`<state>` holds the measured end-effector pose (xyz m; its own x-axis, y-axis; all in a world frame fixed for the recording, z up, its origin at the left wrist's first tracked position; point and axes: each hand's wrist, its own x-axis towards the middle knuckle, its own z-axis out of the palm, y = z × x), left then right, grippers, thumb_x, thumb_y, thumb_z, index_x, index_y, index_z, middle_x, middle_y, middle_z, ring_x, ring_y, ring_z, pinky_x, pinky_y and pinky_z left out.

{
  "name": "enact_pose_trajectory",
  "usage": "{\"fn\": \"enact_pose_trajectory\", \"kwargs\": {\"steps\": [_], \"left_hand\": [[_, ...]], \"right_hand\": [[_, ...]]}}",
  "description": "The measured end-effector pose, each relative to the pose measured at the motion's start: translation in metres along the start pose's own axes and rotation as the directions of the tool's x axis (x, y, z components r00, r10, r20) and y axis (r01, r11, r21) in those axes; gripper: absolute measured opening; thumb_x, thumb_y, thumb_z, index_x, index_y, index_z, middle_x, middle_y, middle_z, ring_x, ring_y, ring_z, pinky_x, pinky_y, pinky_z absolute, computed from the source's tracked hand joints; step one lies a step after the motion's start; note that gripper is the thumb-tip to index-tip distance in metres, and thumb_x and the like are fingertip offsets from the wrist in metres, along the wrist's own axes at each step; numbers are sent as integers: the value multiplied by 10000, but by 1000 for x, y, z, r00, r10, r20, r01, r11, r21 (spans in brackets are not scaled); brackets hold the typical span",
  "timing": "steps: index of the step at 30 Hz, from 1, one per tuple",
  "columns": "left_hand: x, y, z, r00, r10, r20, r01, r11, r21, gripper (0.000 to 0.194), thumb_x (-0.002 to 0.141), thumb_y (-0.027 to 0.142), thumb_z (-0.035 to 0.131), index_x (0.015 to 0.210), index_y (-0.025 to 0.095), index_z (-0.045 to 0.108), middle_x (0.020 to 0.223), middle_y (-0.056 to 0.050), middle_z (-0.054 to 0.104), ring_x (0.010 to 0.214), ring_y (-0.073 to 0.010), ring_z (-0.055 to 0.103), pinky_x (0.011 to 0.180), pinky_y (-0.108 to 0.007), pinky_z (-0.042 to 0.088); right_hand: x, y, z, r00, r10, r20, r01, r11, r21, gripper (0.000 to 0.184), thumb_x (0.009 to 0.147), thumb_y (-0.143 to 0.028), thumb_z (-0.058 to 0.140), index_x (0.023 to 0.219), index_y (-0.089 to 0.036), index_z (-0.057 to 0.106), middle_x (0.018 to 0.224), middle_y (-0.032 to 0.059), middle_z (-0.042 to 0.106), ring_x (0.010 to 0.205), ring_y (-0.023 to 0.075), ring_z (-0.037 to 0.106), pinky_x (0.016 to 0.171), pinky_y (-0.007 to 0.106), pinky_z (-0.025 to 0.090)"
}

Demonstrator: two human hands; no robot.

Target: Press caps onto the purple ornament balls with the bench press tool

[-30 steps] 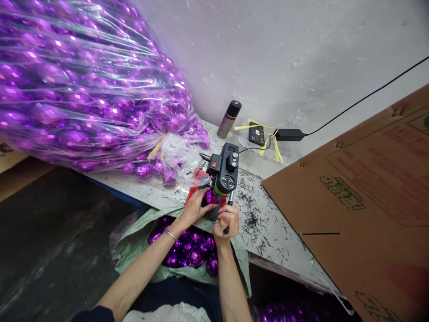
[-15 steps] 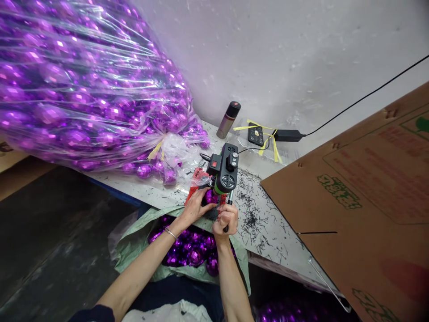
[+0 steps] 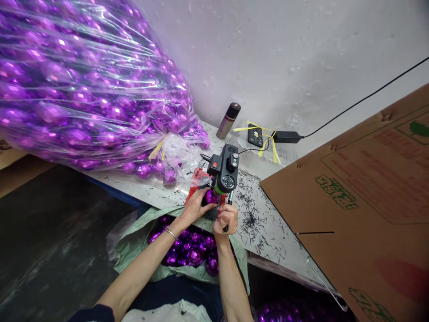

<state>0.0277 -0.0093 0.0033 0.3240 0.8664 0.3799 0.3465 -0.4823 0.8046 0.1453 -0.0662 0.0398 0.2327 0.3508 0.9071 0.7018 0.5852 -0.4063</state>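
Observation:
A small black bench drill press (image 3: 229, 167) with a red switch and a green collar stands on the white table. Under its head sits a shiny purple faceted ball (image 3: 211, 196). My left hand (image 3: 195, 207) grips that ball from the left, thumb and fingers around it. Closed around the machine's lever handle (image 3: 230, 198) is my right hand (image 3: 226, 220). Beneath my forearms, an open pale green sack (image 3: 134, 241) holds many more purple balls (image 3: 195, 256). Red material (image 3: 194, 181) lies beside the machine's base, partly covered by clear plastic.
A large clear bag (image 3: 100, 89) of purple balls fills the left. A cylindrical can (image 3: 229, 120), a black keypad-like device (image 3: 255, 135) and a power adapter (image 3: 287, 137) sit near the wall. Black shavings (image 3: 251, 219) litter the table. A cardboard box (image 3: 355, 192) blocks the right side.
The camera view has shifted very slightly. Both hands, the ball and the lever stay essentially in place.

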Motion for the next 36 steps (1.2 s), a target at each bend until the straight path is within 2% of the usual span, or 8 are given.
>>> {"fn": "enact_pose_trajectory", "kwargs": {"steps": [22, 29, 32, 36], "left_hand": [[0, 0, 0, 1000, 2, 3, -2, 1000, 8, 589, 892, 436, 744, 1392, 209, 530, 1310, -134, 675, 1219, -306, 658, 1033, -483, 550], [1, -3, 1, 1000, -8, 9, 7, 1000, 7, 587, 899, 453, 732, 1391, 207, 529, 1317, -135, 669, 1240, -306, 647, 1050, -480, 540], [1, -3, 2, 1000, -6, 12, 6, 1000, 8, 597, 897, 468, 732, 1390, 201, 526, 1313, -141, 670, 1240, -308, 648, 1048, -483, 540], [1, -1, 0, 1000, -10, 10, 9, 1000, 16, 613, 896, 478, 735, 1399, 207, 516, 1324, -143, 664, 1249, -309, 642, 1052, -493, 534]], "right_hand": [[1, -1, 3, 1000, -14, -24, 14, 1000, 16, 319, 1036, -210, 353, 739, -217, 468, 776, -18, 545, 668, 119, 591, 773, 352, 521], [9, -6, 2, 1000, -27, -1, 27, 1000, 12, 323, 1027, -203, 358, 722, -221, 466, 758, -22, 527, 649, 121, 568, 719, 328, 500], [22, -18, -1, 998, 54, -11, -54, 998, 31, 328, 1021, -191, 379, 707, -221, 468, 727, -22, 520, 639, 125, 552, 655, 301, 470], [49, -41, -5, 973, 231, -27, -229, 972, 47, 326, 1014, -153, 400, 702, -216, 470, 714, -11, 510, 644, 130, 538, 584, 283, 415]]}}
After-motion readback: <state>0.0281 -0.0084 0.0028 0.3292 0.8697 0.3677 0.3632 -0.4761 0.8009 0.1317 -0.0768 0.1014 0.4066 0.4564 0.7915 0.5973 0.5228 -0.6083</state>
